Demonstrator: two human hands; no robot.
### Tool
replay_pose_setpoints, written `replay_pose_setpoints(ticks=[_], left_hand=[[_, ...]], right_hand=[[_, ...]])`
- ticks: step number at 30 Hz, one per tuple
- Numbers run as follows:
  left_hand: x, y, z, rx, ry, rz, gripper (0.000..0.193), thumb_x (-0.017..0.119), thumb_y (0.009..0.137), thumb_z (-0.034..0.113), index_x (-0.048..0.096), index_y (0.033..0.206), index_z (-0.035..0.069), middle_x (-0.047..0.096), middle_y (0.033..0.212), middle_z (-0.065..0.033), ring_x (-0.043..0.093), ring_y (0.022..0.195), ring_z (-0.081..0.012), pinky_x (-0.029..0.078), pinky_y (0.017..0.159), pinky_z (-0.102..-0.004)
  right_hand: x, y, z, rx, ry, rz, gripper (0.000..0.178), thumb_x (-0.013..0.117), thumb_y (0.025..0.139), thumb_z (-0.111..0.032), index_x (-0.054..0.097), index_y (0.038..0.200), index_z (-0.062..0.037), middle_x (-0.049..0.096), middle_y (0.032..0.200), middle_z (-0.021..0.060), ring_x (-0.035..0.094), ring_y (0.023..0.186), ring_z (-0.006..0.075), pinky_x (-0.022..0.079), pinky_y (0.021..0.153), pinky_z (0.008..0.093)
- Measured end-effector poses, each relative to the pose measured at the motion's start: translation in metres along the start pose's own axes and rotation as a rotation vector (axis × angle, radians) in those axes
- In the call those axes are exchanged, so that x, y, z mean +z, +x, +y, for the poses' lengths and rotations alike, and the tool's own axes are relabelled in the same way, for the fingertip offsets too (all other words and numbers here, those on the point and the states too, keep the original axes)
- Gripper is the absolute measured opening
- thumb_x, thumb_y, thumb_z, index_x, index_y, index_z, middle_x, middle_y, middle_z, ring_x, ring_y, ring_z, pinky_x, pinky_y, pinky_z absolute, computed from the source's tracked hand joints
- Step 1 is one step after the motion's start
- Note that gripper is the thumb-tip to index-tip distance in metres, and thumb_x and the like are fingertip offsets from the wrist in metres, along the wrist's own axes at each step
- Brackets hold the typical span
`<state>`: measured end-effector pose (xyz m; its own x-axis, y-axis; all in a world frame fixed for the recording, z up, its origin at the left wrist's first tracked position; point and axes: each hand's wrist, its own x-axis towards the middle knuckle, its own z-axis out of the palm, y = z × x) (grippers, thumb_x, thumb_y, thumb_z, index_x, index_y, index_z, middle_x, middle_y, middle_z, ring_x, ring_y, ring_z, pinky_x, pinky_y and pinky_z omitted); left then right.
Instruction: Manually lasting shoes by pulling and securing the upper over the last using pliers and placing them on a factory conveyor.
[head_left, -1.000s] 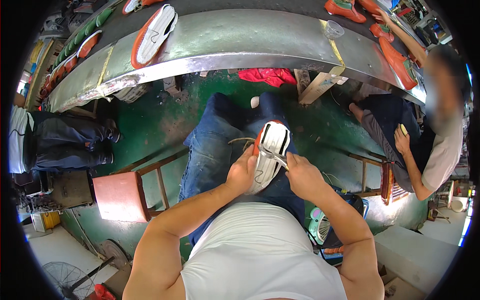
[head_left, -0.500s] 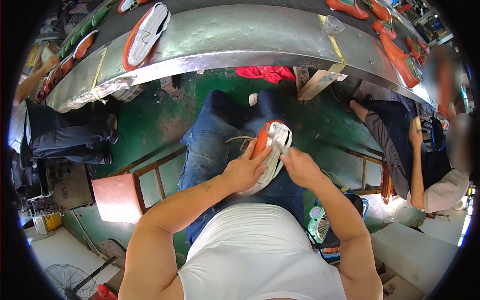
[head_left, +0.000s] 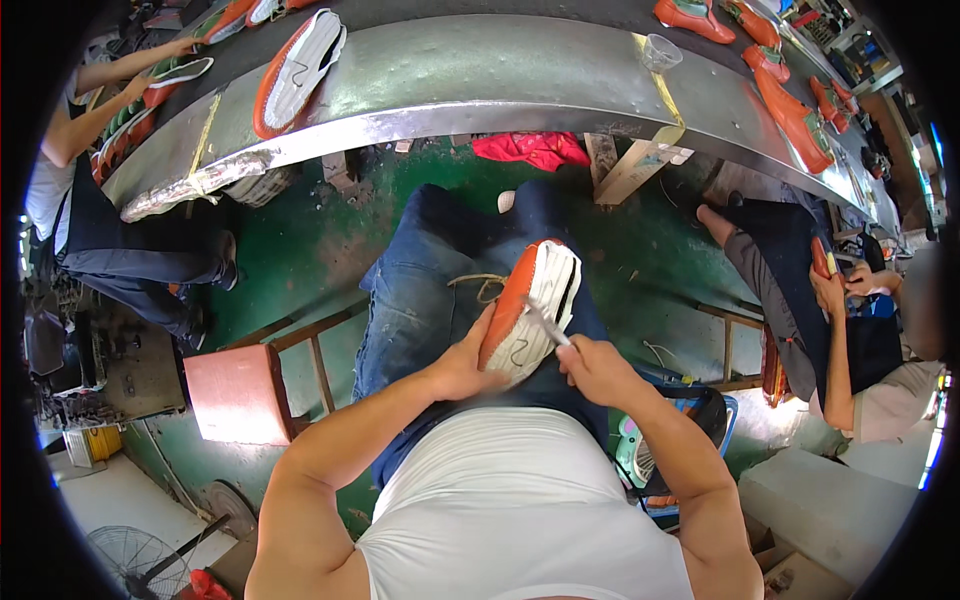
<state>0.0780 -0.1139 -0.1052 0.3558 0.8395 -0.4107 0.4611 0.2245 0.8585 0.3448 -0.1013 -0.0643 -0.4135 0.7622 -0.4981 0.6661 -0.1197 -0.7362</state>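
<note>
Over my lap lies a shoe (head_left: 505,325) with an orange upper, its whitish underside turned up and to the right. A dark curved line marks that underside near the heel end. My left hand (head_left: 464,368) is closed around the near left side of the shoe. In my right fist (head_left: 603,372) is a slim metal hand tool (head_left: 546,321), its silver end slanting up and left over the underside. Its exact kind cannot be made out. A tan lace (head_left: 482,280) trails from the shoe's left side onto my jeans.
A metal-edged bench (head_left: 480,75) curves across the front, bearing another upturned shoe (head_left: 298,75), a clear cup (head_left: 661,52) and several orange shoes. One person (head_left: 140,235) stands left, handling a shoe; another (head_left: 835,330) sits right. A stool (head_left: 235,395) is at my left.
My left hand has slid back toward the near end of the shoe. The shoe is tilted more, and the tool has shifted down and left. The left co-worker reaches farther along the bench.
</note>
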Motion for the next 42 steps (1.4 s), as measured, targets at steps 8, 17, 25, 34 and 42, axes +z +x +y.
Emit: replay_pose_setpoints(ticks=[8,17,25,34,42], left_hand=[[-0.075,-0.019,0.095,0.297,0.351,0.172,0.081,0.083,0.072,0.009,0.038,0.139,0.004,0.067,0.118,-0.0243,0.069,0.106,-0.0356,0.054,0.092,-0.0384],[-0.065,0.076,0.125,0.008,0.149,0.204,0.056,0.084,0.077,0.038,0.065,0.108,-0.005,0.072,0.097,-0.0204,0.071,0.089,-0.0258,0.055,0.079,-0.0377],[-0.021,0.011,0.018,0.082,0.121,0.201,0.033,0.065,0.096,0.023,0.068,0.123,0.003,0.072,0.091,-0.0162,0.069,0.081,-0.0188,0.054,0.073,-0.0342],[0.005,0.013,0.029,0.375,0.440,0.430,0.019,0.061,0.092,0.017,0.070,0.100,0.001,0.067,0.074,-0.0193,0.066,0.066,-0.0385,0.053,0.060,-0.0460],[0.023,0.041,-0.024,-0.001,-1.031,0.026,0.060,0.036,0.108,0.044,0.032,0.155,0.007,0.045,0.149,-0.0135,0.041,0.138,-0.0229,0.031,0.116,-0.0365]], right_hand=[[0.027,-0.033,0.052,0.066,0.480,0.259,0.027,0.053,0.102,-0.023,0.058,0.107,0.0024,0.066,0.081,0.0076,0.064,0.072,0.0144,0.051,0.067,0.0289],[0.014,-0.042,0.042,0.012,0.449,0.173,0.028,0.061,0.095,-0.018,0.059,0.117,-0.0015,0.065,0.090,0.0078,0.064,0.080,0.0162,0.051,0.072,0.0321],[-0.004,-0.040,-0.001,-0.140,0.057,0.048,0.029,0.060,0.095,-0.018,0.059,0.119,-0.0028,0.066,0.096,0.0210,0.066,0.090,0.0391,0.051,0.081,0.0428],[-0.052,0.001,-0.050,-0.221,-0.265,-0.150,0.035,0.060,0.095,-0.024,0.059,0.114,0.0048,0.067,0.097,0.0251,0.066,0.090,0.0398,0.051,0.078,0.0455],[-0.049,0.034,-0.051,-0.087,-0.513,-0.286,0.027,0.062,0.094,-0.026,0.061,0.095,0.0014,0.067,0.085,0.0245,0.066,0.084,0.0424,0.051,0.074,0.0509]])
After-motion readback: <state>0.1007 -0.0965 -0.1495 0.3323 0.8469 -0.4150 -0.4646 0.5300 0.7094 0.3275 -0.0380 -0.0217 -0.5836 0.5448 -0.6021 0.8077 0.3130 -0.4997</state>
